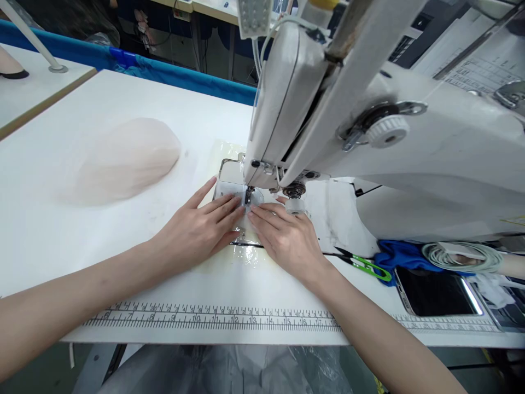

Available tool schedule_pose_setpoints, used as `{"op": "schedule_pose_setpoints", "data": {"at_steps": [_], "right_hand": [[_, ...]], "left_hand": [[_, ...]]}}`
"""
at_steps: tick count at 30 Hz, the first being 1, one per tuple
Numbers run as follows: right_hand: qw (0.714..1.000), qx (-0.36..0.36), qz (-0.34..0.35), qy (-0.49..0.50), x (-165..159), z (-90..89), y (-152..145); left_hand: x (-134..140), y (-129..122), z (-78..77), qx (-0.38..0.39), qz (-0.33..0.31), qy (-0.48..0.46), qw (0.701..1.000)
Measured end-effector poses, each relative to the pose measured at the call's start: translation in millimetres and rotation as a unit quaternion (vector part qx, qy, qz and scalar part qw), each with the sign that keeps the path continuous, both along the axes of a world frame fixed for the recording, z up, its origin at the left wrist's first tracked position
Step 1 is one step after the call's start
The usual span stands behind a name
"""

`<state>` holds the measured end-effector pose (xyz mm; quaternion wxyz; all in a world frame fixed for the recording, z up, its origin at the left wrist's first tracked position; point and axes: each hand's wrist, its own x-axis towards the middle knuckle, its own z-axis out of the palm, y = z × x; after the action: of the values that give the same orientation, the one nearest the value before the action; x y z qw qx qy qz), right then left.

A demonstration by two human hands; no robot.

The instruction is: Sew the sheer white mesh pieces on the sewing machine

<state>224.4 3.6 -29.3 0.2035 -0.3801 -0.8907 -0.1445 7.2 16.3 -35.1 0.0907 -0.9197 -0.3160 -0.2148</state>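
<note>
My left hand (200, 224) lies flat at the left of the presser foot (248, 196), its fingers stretched toward the needle area and the thumb apart. From the other side my right hand (285, 232) rests flat with its fingertips just right of the foot. Both hands press on the bed of a white sewing machine (283, 98). Between and under the fingers, a small pale piece, perhaps sheer cloth, is mostly hidden; its kind cannot be made out. Clear film or tape (244, 254) shines on the table below the needle plate (232, 172).
A pale pink, rounded cup-like piece (131, 158) lies on the white table at left. Green-handled snips (369, 267), a blue cloth (396, 257), a phone (438, 293) and a coiled pale cord (459, 256) are at right. A ruler strip (213, 317) runs along the front edge.
</note>
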Motion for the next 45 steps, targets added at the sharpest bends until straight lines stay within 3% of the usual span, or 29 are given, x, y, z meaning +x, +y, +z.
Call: {"op": "schedule_pose_setpoints", "data": {"at_steps": [25,38,45], "right_hand": [[1.000,-0.002,-0.024,-0.012,0,-1.5,7],[0.999,-0.013,-0.033,-0.038,2,-3.3,8],[0.999,0.025,-0.024,0.024,-1,8.3,-2]], "left_hand": [[-2,8,0.8,-0.064,-0.009,-0.014,0.998],[-7,13,4.9,-0.021,0.014,0.024,0.999],[-14,9,24.6,0.121,0.000,0.002,0.993]]}}
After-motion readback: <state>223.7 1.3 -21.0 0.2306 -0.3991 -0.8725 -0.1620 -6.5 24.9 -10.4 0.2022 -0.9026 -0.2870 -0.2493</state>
